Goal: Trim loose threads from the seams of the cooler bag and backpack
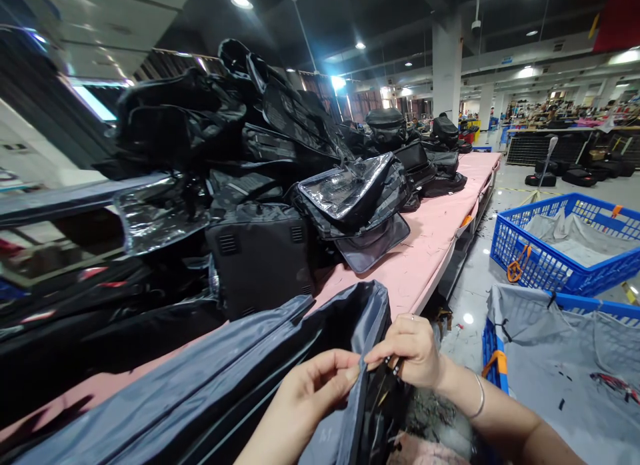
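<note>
In front of me lies a large opened bag [200,385] with grey-blue lining and black outer fabric, its mouth facing up. My left hand [315,392] pinches the lining edge between thumb and fingertips. Just right of it, my right hand [413,352] has its index finger and thumb closed on the same edge, fingertips almost touching the left ones. Small dark pieces with pale dots show beneath the right fingers; I cannot make out what they are. A bracelet and a ring are on the right arm and hand.
Black bags [260,252] are piled high along the pink-covered table [430,225]. A bag with a clear plastic panel [345,192] lies on the pile. Blue plastic crates [565,252] with grey fabric linings stand on the floor at right. Thread scraps litter the table.
</note>
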Tool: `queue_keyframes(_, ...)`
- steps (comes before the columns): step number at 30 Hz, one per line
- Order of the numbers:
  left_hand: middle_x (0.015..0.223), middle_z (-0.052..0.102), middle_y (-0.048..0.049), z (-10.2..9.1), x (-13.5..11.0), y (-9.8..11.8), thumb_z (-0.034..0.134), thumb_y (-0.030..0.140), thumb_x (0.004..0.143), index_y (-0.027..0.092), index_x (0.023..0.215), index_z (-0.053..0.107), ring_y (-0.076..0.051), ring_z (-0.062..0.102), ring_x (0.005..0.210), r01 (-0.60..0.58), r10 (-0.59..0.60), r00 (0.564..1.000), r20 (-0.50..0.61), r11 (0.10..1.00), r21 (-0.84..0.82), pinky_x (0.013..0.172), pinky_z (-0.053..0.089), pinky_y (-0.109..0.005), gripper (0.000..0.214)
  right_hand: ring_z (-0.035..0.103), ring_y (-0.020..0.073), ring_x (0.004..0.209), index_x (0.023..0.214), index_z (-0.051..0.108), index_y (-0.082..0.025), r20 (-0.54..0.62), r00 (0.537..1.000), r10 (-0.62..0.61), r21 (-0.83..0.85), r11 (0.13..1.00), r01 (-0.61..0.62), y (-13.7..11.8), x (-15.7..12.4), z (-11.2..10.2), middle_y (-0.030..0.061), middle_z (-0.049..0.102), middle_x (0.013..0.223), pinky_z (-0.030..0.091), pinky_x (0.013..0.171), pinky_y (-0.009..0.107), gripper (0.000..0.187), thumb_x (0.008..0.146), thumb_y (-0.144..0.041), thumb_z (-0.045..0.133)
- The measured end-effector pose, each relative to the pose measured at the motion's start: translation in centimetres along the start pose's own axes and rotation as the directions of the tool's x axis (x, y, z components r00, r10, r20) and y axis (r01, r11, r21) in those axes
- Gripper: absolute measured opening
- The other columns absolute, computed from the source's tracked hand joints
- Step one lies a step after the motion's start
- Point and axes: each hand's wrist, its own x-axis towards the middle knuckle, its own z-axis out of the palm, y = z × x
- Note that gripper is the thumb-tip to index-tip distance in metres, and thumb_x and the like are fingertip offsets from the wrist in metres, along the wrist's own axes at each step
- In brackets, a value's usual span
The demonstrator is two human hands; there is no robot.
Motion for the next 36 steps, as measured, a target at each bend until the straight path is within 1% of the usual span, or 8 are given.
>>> queue_keyframes(3, 0.059, 0.056, 0.0013, -0.2, 0.1, -0.1, 0.067, 0.043, 0.062, 0.015, 0.073, 0.064, -0.010, 0.045, 0.057, -0.041, 0.042, 0.999, -0.018, 0.997, 0.069, 0.054, 0.035, -0.021, 0.030, 0.051, 0.0104, 0.053, 0.071, 0.066, -0.019, 0.098, 0.990, -0.105, 0.003, 0.994, 0.106, 0.0, 1.0, -0.5, 0.0006, 0.057, 0.057, 0.041, 0.054, 0.022, 0.023, 0.083, -0.026, 0.048)
queue_keyframes(7, 0.064, 0.059, 0.0004, -0.3, 0.3, 0.2, 0.067, 0.044, 0.060, 0.016, 0.070, 0.060, -0.013, 0.048, 0.063, -0.071, 0.075, 0.997, -0.020, 0.988, 0.139, 0.060, 0.038, -0.023, 0.030, 0.048, 0.0126, 0.061, 0.079, 0.060, -0.017, 0.226, 0.973, -0.054, -0.020, 0.998, 0.060, -1.0, 2.0, -1.3, 0.0019, 0.055, 0.068, 0.038, 0.056, 0.024, 0.020, 0.072, -0.010, 0.042)
queue_keyframes(11, 0.064, 0.056, 0.0006, -0.1, 0.2, 0.5, 0.064, 0.044, 0.064, 0.017, 0.068, 0.056, -0.013, 0.049, 0.063, -0.149, 0.142, 0.989, 0.050, 0.967, 0.208, 0.060, 0.040, -0.024, 0.029, 0.042, 0.0111, 0.059, 0.071, 0.052, -0.017, 0.256, 0.955, 0.152, 0.178, 0.963, -0.201, -2.0, 2.0, -1.3, -0.0006, 0.047, 0.066, 0.035, 0.054, 0.023, 0.008, 0.075, -0.015, 0.045)
queue_keyframes(14, 0.062, 0.051, 0.0030, 0.2, 0.2, 0.4, 0.061, 0.041, 0.068, 0.018, 0.077, 0.056, -0.012, 0.047, 0.060, -0.255, 0.256, 0.966, 0.025, 0.936, 0.243, 0.058, 0.041, -0.022, 0.026, 0.037, 0.0090, 0.055, 0.067, 0.046, -0.018, 0.289, 0.888, 0.359, 0.380, 0.808, -0.450, -2.3, 1.7, -0.9, -0.0034, 0.042, 0.062, 0.032, 0.050, 0.021, 0.014, 0.079, -0.025, 0.049)
queue_keyframes(21, 0.083, 0.065, -0.0040, 0.0, 0.5, -0.3, 0.059, 0.039, 0.070, 0.018, 0.085, 0.062, -0.018, 0.059, 0.078, -0.295, 0.315, 0.949, 0.005, 0.884, 0.362, 0.074, 0.047, -0.027, 0.026, 0.041, 0.0107, 0.059, 0.067, 0.047, -0.018, 0.055, 0.953, 0.297, 0.246, 0.921, -0.301, -2.4, 1.2, 0.2, -0.0015, 0.044, 0.065, 0.033, 0.055, 0.023, 0.016, 0.081, -0.024, 0.047)
queue_keyframes(26, 0.074, 0.065, -0.0012, -0.1, 0.6, -0.4, 0.065, 0.037, 0.066, 0.021, 0.083, 0.066, -0.016, 0.059, 0.069, -0.357, 0.404, 0.915, 0.007, 0.799, 0.485, 0.068, 0.048, -0.026, 0.024, 0.044, 0.0120, 0.060, 0.072, 0.051, -0.017, -0.031, 0.975, 0.220, 0.183, 0.960, -0.211, -2.6, 0.9, 0.8, -0.0004, 0.046, 0.067, 0.034, 0.055, 0.024, 0.008, 0.079, -0.018, 0.046)
queue_keyframes(32, 0.079, 0.064, -0.0041, -0.2, 0.4, 0.3, 0.064, 0.037, 0.064, 0.019, 0.060, 0.064, -0.020, 0.059, 0.080, -0.323, 0.391, 0.919, -0.055, 0.826, 0.462, 0.076, 0.046, -0.028, 0.018, 0.047, 0.0116, 0.065, 0.089, 0.052, -0.019, -0.008, 0.902, 0.431, 0.358, 0.844, -0.400, -2.4, 0.5, 0.2, -0.0009, 0.050, 0.075, 0.040, 0.060, 0.024, 0.017, 0.085, -0.035, 0.049)
queue_keyframes(36, 0.086, 0.063, -0.0042, -0.8, 0.5, 0.0, 0.066, 0.039, 0.062, 0.019, 0.061, 0.065, -0.021, 0.057, 0.089, -0.304, 0.365, 0.923, -0.122, 0.885, 0.352, 0.079, 0.044, -0.027, 0.020, 0.053, 0.0143, 0.084, 0.105, 0.048, -0.020, -0.089, 0.902, 0.422, 0.234, 0.889, -0.393, -1.9, -0.7, -0.4, 0.0033, 0.055, 0.093, 0.042, 0.074, 0.027, 0.022, 0.089, -0.034, 0.043)
